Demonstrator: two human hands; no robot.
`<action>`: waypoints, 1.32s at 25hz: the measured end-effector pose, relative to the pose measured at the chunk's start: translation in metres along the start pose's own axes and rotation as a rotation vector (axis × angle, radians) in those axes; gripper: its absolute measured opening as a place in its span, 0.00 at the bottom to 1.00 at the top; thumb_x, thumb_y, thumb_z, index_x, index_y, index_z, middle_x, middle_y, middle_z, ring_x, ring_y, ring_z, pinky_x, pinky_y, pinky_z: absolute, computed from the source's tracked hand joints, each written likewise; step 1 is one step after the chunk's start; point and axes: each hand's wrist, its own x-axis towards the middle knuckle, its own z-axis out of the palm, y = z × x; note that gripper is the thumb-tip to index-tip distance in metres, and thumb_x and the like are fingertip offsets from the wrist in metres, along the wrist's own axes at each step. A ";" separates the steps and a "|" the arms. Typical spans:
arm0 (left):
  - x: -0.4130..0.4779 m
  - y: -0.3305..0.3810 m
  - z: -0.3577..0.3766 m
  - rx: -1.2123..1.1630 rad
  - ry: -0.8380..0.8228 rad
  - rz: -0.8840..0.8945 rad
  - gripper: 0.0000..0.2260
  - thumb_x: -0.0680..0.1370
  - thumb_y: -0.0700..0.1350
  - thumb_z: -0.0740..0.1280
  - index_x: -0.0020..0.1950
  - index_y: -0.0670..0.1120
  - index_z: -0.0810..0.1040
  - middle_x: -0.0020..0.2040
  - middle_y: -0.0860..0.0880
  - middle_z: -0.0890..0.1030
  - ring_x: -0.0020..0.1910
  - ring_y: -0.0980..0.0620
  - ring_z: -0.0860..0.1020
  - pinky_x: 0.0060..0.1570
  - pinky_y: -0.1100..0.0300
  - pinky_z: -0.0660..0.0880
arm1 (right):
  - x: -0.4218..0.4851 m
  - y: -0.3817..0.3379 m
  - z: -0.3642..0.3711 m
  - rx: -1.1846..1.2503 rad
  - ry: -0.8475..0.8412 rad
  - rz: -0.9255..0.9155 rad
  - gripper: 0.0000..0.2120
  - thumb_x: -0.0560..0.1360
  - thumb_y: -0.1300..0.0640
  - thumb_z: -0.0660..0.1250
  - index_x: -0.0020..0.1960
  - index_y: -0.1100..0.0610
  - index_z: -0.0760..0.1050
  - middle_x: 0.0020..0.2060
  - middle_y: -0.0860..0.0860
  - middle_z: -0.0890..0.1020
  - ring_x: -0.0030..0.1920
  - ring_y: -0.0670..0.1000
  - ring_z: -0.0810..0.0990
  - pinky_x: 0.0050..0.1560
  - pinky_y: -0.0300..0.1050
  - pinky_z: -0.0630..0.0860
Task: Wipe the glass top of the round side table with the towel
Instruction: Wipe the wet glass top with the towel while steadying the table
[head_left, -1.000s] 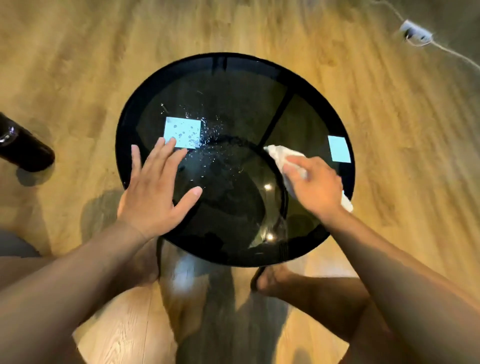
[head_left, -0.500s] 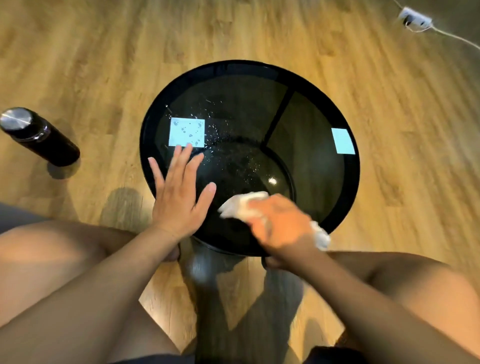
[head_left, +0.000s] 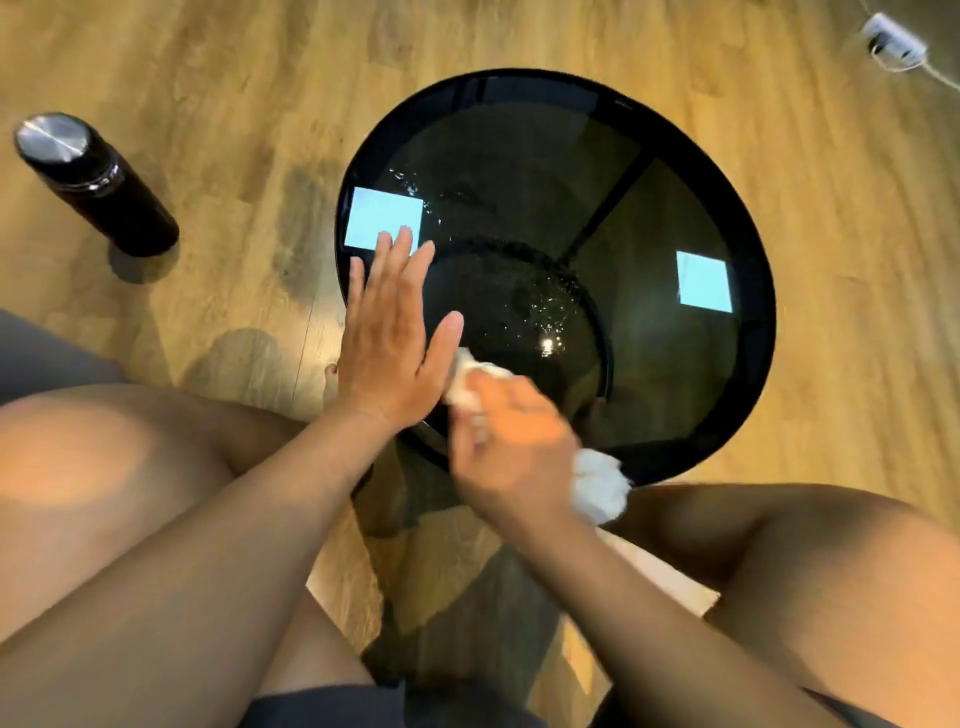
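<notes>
The round side table (head_left: 748, 218) has a dark glass top in a black rim and stands on the wooden floor in front of me. Water droplets (head_left: 550, 312) speckle the glass near its middle. My left hand (head_left: 389, 343) lies flat on the near-left part of the glass, fingers straight. My right hand (head_left: 511, 447) is blurred at the near edge and grips the white towel (head_left: 597, 488), which bunches out on both sides of the hand, one end beside my left thumb.
A black bottle (head_left: 98, 182) with a silver cap stands on the floor left of the table. A white plug with a cable (head_left: 893, 41) lies at the far right. My bare knees flank the table's near edge.
My right hand has dragged the towel from the right side of the glass across to the near edge, close to my left hand. The left hand stays flat on the glass.
</notes>
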 end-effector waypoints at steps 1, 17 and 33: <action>0.002 -0.002 -0.003 -0.079 0.008 -0.039 0.26 0.80 0.49 0.54 0.76 0.40 0.58 0.78 0.39 0.59 0.79 0.42 0.53 0.76 0.40 0.48 | 0.004 -0.027 0.007 0.041 -0.035 -0.046 0.16 0.72 0.51 0.64 0.59 0.51 0.77 0.46 0.53 0.80 0.44 0.56 0.79 0.37 0.47 0.74; 0.021 -0.007 0.001 -0.244 0.108 -0.169 0.25 0.81 0.51 0.54 0.76 0.42 0.60 0.77 0.42 0.63 0.78 0.45 0.58 0.75 0.62 0.47 | -0.003 0.012 -0.012 0.077 -0.028 0.102 0.11 0.74 0.51 0.67 0.55 0.52 0.79 0.44 0.54 0.82 0.44 0.58 0.80 0.40 0.46 0.72; 0.028 -0.005 0.002 -0.231 0.085 -0.141 0.25 0.80 0.51 0.54 0.74 0.40 0.62 0.76 0.41 0.66 0.77 0.40 0.59 0.73 0.67 0.38 | 0.079 0.201 -0.066 -0.197 -0.094 0.349 0.18 0.78 0.45 0.58 0.63 0.53 0.71 0.52 0.63 0.80 0.50 0.67 0.79 0.48 0.54 0.74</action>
